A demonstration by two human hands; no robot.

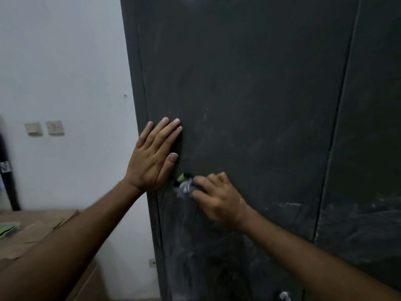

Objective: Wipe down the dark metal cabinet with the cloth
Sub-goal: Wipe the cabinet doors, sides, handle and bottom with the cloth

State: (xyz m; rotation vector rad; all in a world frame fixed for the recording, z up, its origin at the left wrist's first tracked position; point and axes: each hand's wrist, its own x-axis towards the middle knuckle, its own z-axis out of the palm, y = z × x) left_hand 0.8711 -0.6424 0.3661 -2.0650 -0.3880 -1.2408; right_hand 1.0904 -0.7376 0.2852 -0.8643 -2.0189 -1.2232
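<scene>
Tall upright cabinet [249,94] (cloth [184,185] against it)

Cloth [184,185] mostly hidden under right hand [219,200], blurred; its shape unclear. Cabinet [249,94] cut off at top, right, bottom edges. Dark object [7,170] cropped at left edge, unidentifiable.

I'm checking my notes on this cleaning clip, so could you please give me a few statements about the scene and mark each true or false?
1. The left hand lies flat with straight fingers on the cabinet. True.
2. The right hand is empty. False: it grips the cloth against the cabinet.
3. Two switch plates sit on the white wall. True.
4. The cabinet is spotless. False: pale smears show, mostly low down.
5. The cloth lies right of the right hand. False: it sticks out at its left.
</scene>
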